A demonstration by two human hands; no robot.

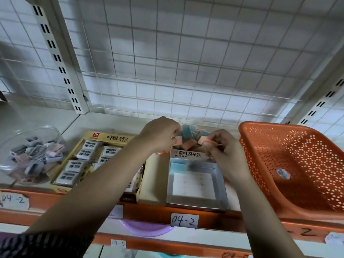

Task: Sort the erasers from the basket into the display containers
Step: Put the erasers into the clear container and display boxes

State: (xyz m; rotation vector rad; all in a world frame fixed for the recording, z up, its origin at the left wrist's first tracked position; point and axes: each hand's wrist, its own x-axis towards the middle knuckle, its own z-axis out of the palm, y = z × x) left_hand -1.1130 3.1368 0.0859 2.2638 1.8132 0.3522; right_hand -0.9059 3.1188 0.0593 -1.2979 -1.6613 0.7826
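Observation:
The orange perforated basket (297,164) stands on the shelf at the right with one small eraser (283,173) on its floor. Both hands are raised over a heap of blue and pink erasers (188,136) at the back of the shelf. My left hand (160,135) pinches a pink eraser (176,141) at its fingertips. My right hand (221,146) has curled fingers that pinch a pink eraser (204,139). In front of the heap sits an open silver display box (197,183) with a Korean label, holding one blue eraser (177,167) in its back left corner.
A yellow display box (93,155) of white wrapped erasers sits left of the silver box. A clear round tub (31,157) of mixed erasers stands at the far left. Behind everything runs a wire grid wall (186,62). Shelf edge labels read 04-2 (184,221).

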